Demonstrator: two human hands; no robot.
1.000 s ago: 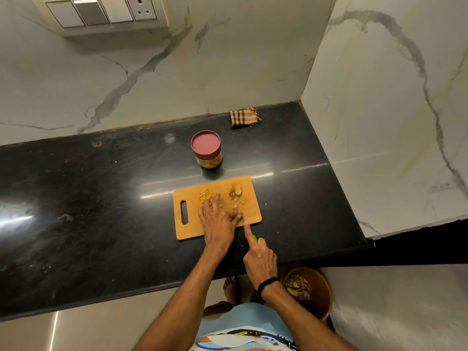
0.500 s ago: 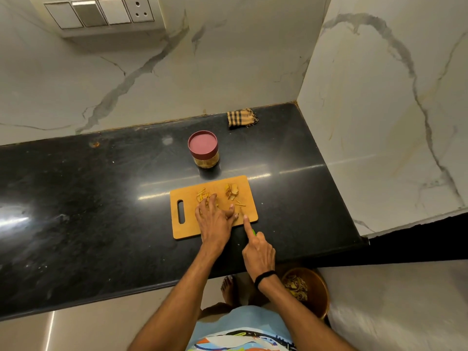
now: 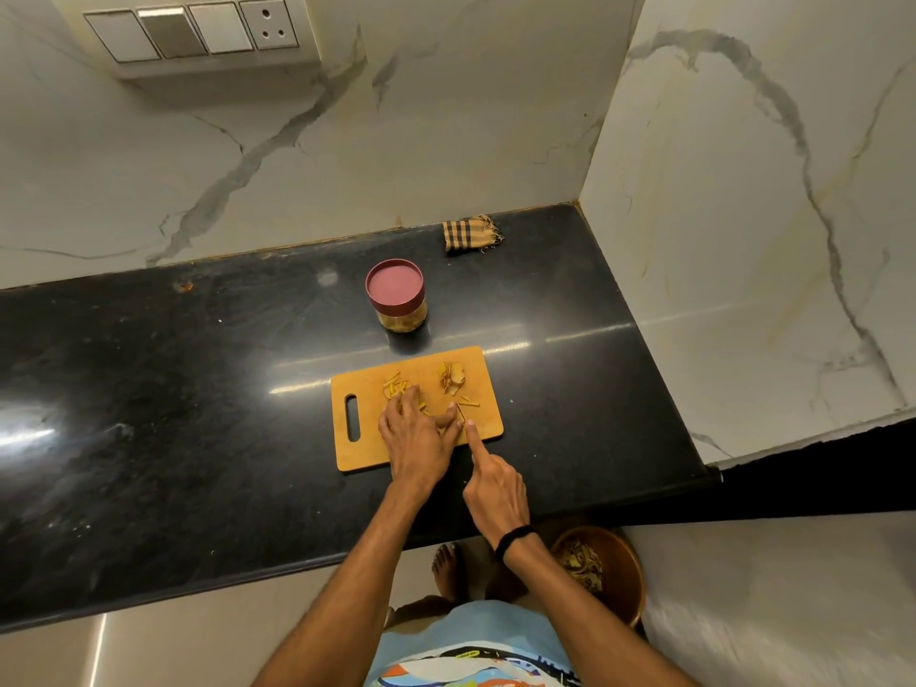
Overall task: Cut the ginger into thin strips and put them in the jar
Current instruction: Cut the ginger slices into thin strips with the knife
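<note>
Right hand (image 3: 495, 493) edged forward onto board (image 3: 364, 453).

A white switch panel (image 3: 191, 32) sits upper left on the veined marble wall (image 3: 421, 141), a checked cloth (image 3: 471, 234) lies at the black stone counter's (image 3: 148, 389) back edge, and a brown bin (image 3: 624, 577) of scraps stands lower right.

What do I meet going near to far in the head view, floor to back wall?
Brown round bin of peelings, orange wooden cutting board, clear jar with maroon lid, brown checked cloth, white wall switch panel.
</note>
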